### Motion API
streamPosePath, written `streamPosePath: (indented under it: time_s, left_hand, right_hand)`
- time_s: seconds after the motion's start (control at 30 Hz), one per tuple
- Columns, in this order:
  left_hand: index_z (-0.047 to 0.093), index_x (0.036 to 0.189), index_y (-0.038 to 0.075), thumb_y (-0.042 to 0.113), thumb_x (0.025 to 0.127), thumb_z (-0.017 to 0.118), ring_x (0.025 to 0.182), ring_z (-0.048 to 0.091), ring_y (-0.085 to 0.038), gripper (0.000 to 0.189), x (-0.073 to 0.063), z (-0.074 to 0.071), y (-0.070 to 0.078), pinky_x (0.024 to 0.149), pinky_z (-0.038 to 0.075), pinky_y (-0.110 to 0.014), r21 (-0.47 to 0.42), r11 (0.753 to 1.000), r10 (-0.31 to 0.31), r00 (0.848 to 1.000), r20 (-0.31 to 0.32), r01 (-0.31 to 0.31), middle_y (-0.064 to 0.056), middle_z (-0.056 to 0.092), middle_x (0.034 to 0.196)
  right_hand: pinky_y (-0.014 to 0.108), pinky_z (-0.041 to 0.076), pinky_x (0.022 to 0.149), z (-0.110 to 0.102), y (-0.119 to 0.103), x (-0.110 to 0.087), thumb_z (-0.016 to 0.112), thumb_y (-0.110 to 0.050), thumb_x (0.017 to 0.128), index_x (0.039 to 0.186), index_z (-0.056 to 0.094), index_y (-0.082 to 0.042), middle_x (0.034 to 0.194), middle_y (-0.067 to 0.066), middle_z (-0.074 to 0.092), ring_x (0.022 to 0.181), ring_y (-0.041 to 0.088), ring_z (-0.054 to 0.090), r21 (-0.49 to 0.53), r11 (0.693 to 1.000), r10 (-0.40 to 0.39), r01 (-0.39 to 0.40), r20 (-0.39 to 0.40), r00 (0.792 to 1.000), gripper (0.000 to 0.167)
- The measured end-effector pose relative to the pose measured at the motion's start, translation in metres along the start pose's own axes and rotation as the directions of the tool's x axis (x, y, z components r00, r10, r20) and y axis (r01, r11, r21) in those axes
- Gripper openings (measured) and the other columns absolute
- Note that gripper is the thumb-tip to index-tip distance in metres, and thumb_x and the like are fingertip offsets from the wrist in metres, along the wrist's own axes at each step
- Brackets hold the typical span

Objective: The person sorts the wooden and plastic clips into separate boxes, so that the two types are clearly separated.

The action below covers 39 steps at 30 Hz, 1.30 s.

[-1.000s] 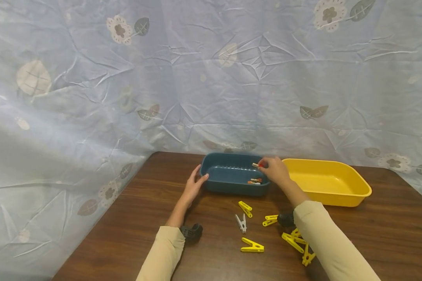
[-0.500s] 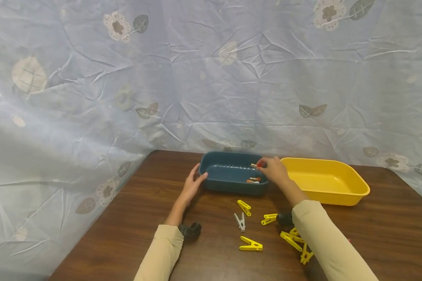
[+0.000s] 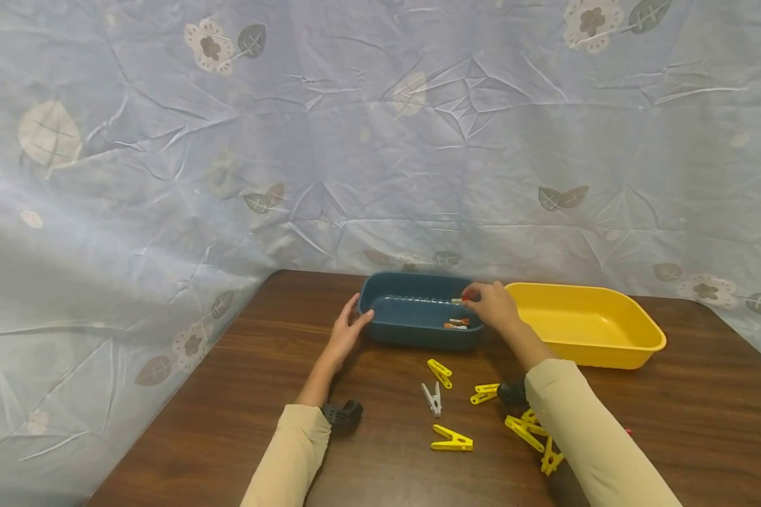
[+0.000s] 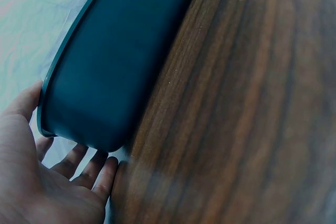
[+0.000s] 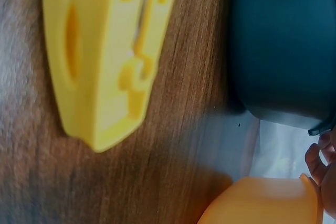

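My left hand [image 3: 345, 338] lies against the left end of a dark blue plastic bin [image 3: 421, 338], fingers spread along its outer wall. The left wrist view shows the thumb at the rim and the other fingertips on the end wall [image 4: 94, 124]. Over the bin's right end, my right hand [image 3: 495, 308] pinches a small pale clothespin [image 3: 456, 301] with a bit of red, mostly hidden by the fingers. Below it, small orange and white clothespins [image 3: 458, 324] lie on the bin's floor. In the right wrist view only some fingers [image 5: 317, 163] show at the edge.
A yellow bin [image 3: 586, 355] stands right of the blue one. In front, a grey clothespin [image 3: 432, 400] and several yellow clothespins [image 3: 453, 439] lie on the brown wooden table [image 3: 228, 394]; some are partly behind the right forearm. A patterned cloth [image 3: 355, 141] hangs behind the table.
The pinched clothespin has sunk slightly into the blue bin and shows less beyond the right fingers. The left hand stays at the bin's end. The head view has shifted a little.
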<state>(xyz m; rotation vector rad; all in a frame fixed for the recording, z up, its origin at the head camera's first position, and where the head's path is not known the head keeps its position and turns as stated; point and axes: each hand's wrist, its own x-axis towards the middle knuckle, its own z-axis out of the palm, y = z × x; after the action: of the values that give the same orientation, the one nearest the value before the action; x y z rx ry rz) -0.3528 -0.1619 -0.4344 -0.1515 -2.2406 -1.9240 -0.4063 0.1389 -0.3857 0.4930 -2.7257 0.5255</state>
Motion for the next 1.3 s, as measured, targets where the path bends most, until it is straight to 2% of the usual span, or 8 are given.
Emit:
streamPosePath:
  time_s: [0.2,0.53,0.67,0.8,0.97,1.13,1.27,1.3]
  left_hand:
    - [0.027,0.145,0.012,0.031,0.090,0.059,0.125,0.034,-0.038,0.065,0.000,0.001,0.002,0.100,0.029,-0.049,-0.002,1.000,0.008,1.000,0.013,-0.008,-0.022,0.032,0.140]
    - [0.029,0.144,0.013,0.032,0.090,0.060,0.125,0.034,-0.038,0.066,0.000,0.004,0.002,0.100,0.029,-0.048,-0.006,1.000,0.011,1.000,0.008,-0.011,-0.022,0.032,0.141]
    - [0.029,0.144,0.012,0.032,0.090,0.059,0.124,0.035,-0.038,0.066,-0.001,0.007,0.002,0.099,0.031,-0.048,-0.004,1.000,0.011,1.000,0.009,-0.011,-0.022,0.033,0.140]
    - [0.027,0.145,0.011,0.033,0.090,0.059,0.126,0.032,-0.039,0.067,-0.002,0.008,0.002,0.100,0.029,-0.049,-0.002,1.000,0.002,1.000,0.029,-0.002,-0.021,0.030,0.142]
    - [0.024,0.145,0.006,0.028,0.091,0.058,0.127,0.027,-0.043,0.067,-0.011,0.007,0.018,0.101,0.025,-0.052,-0.031,1.000,0.001,0.998,0.062,0.001,-0.025,0.025,0.143]
    - [0.025,0.144,0.003,0.022,0.093,0.055,0.125,0.029,-0.044,0.062,-0.021,0.006,0.036,0.100,0.028,-0.051,-0.014,1.000,0.013,0.998,0.053,-0.013,-0.029,0.027,0.140]
    - [0.024,0.144,0.003,0.020,0.093,0.055,0.126,0.028,-0.043,0.061,-0.022,0.003,0.038,0.100,0.027,-0.051,-0.018,1.000,0.009,0.999,0.049,-0.008,-0.028,0.025,0.141]
    - [0.025,0.144,0.005,0.022,0.093,0.056,0.127,0.029,-0.042,0.062,-0.019,0.002,0.033,0.100,0.027,-0.050,-0.020,1.000,0.004,0.999,0.042,-0.004,-0.027,0.026,0.142]
  right_hand:
    - [0.044,0.045,0.070,-0.002,0.000,0.000,0.069,-0.019,0.083,0.104,0.067,-0.007,0.092,0.009,0.065,0.090,0.032,0.052,-0.008,1.000,0.004,-0.004,0.019,1.000,0.025]
    - [0.044,0.045,0.069,-0.006,0.002,-0.001,0.068,-0.018,0.083,0.102,0.067,-0.005,0.092,0.009,0.064,0.088,0.030,0.049,0.016,1.000,0.022,-0.022,0.016,1.000,0.023]
    - [0.045,0.045,0.070,-0.005,0.008,-0.002,0.066,-0.018,0.084,0.099,0.067,-0.004,0.090,0.009,0.064,0.087,0.031,0.050,0.029,1.000,-0.007,0.007,0.008,1.000,0.021]
    - [0.046,0.046,0.072,-0.010,0.013,-0.004,0.064,-0.016,0.086,0.098,0.067,-0.001,0.089,0.012,0.065,0.087,0.032,0.054,0.070,0.994,-0.082,0.082,-0.002,0.997,0.019]
    - [0.047,0.047,0.073,-0.029,0.015,-0.010,0.060,-0.014,0.089,0.102,0.065,0.002,0.095,0.015,0.064,0.084,0.031,0.058,0.149,0.978,-0.150,0.148,0.008,0.989,0.021]
    - [0.046,0.047,0.072,-0.059,0.022,-0.021,0.059,-0.011,0.090,0.103,0.065,0.002,0.097,0.015,0.064,0.085,0.030,0.057,0.188,0.969,-0.158,0.158,-0.017,0.987,0.020]
    - [0.045,0.045,0.069,-0.081,0.038,-0.035,0.060,-0.013,0.090,0.102,0.066,-0.001,0.100,0.014,0.063,0.084,0.029,0.054,0.184,0.969,-0.152,0.162,-0.070,0.986,0.019]
    - [0.044,0.044,0.068,-0.086,0.043,-0.039,0.060,-0.015,0.090,0.102,0.066,-0.001,0.102,0.015,0.062,0.085,0.029,0.054,0.189,0.969,-0.146,0.158,-0.078,0.986,0.019]
